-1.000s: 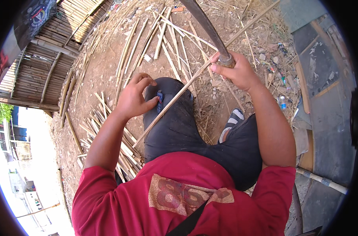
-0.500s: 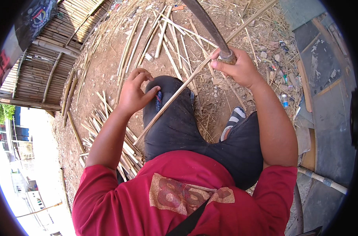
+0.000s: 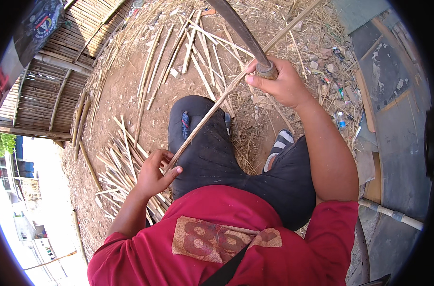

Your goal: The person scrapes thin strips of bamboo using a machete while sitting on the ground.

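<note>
Left hand (image 3: 156,174) has dropped from the knee (image 3: 186,106) to the lower end of the strip (image 3: 206,117), thumb and fingers about it, clenched or loose cannot tell; strip now attended at two places. Right hand (image 3: 284,85) grasps the knife (image 3: 241,33) by its handle, thumb also at the strip. Against the earlier frame: right hold alike, strip again slanting across the thigh (image 3: 217,162), blue patch (image 3: 185,125) now fully uncovered

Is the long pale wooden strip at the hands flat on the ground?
No, raised: the strip slants over black cloth trousers, from left hand past right hand.
</note>
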